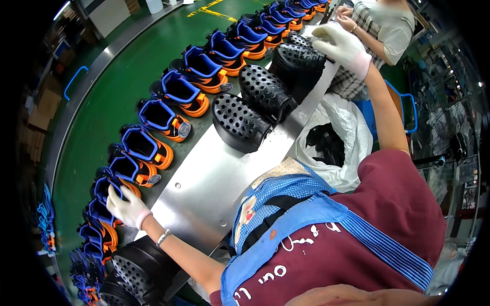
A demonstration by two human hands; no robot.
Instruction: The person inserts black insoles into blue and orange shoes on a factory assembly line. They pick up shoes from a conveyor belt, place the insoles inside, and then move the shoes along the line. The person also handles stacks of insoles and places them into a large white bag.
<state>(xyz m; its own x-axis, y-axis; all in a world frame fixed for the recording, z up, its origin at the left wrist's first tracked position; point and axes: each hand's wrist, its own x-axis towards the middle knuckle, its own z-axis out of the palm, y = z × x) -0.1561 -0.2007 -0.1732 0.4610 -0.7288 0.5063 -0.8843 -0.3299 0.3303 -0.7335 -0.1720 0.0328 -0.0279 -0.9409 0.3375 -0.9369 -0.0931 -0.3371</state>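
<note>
My left hand [127,206], in a white glove, reaches to the row of shoes at the lower left. Its thumb and forefinger are apart at the collar of a black, blue and orange shoe [105,189]; whether they touch it I cannot tell. My right hand [343,48], also gloved, is stretched far to the right with fingers loosely spread. It hovers over or touches a black perforated clog-shaped piece [296,58]; its fingertips show nothing held. Nearer me, two similar black clog-shaped pieces [236,121] [265,89] rest on a metal ledge [204,173].
A curved line of matching shoes [157,113] stands on a green conveyor belt [117,76]. More black perforated pieces [133,273] lie at the lower left. A white bag [357,137] with black items is beside me. Another person [388,30] works at the upper right.
</note>
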